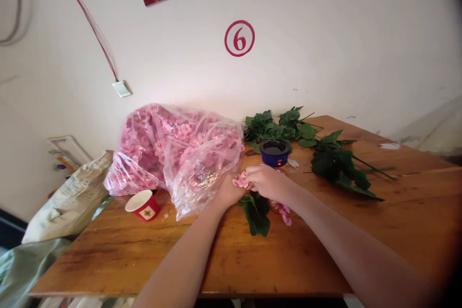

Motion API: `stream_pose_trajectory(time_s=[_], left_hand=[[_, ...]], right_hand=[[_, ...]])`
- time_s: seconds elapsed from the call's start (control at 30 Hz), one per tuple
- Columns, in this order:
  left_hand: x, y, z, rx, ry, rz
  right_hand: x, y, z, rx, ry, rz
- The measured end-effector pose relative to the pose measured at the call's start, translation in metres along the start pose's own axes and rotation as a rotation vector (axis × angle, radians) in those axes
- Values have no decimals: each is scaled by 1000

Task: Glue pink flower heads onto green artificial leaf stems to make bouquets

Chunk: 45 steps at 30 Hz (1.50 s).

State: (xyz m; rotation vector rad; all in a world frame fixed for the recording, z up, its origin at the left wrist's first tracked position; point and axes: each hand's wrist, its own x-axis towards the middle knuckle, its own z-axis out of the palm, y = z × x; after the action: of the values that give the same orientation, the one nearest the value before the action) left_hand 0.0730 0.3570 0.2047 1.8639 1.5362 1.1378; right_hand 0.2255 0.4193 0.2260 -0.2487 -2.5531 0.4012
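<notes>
My left hand is closed beside the plastic bag, apparently around the stem of a leafy green sprig; its fingers are largely hidden. Close against it, my right hand pinches a small pink artificial flower between thumb and fingers. More pink blossoms hang below the right wrist, beside the leaves. Just behind the hands stands a small round blue pot with a dark inside and a lit red light on its front.
A clear bag of pink flowers fills the table's back left. Nearby stands a red paper cup. Green leaf sprigs lie behind the pot, another leafy bunch to its right. The wooden table meets a white wall.
</notes>
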Motion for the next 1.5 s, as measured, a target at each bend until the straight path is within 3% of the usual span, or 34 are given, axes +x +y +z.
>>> stream_pose_trajectory(time_s=[0.23, 0.4, 0.53, 0.8, 0.9, 1.03, 1.13, 1.3, 1.4, 1.5], left_hand=[[0, 5, 6, 46, -39, 6], [0, 7, 6, 76, 3, 86], [0, 7, 5, 40, -61, 58], [2, 8, 6, -195, -42, -106], [3, 11, 6, -351, -66, -145], [5, 12, 10, -445, 48, -196], [6, 7, 14, -358, 177, -140], [3, 7, 14, 12, 265, -54], [-3, 16, 10, 265, 247, 109], [-6, 23, 7, 402, 134, 233]], right_hand=[[-2, 3, 1, 42, 72, -2], [-4, 2, 3, 40, 151, -19], [-2, 2, 6, 98, 147, -24], [0, 0, 13, 80, 258, 81], [-2, 5, -4, 180, 381, 163], [-10, 24, -36, 453, 714, 415], [-15, 37, -51, 787, 882, 598], [-14, 35, -54, 981, 851, 716], [-13, 30, -54, 987, 795, 711], [-15, 30, -56, 960, 768, 696]])
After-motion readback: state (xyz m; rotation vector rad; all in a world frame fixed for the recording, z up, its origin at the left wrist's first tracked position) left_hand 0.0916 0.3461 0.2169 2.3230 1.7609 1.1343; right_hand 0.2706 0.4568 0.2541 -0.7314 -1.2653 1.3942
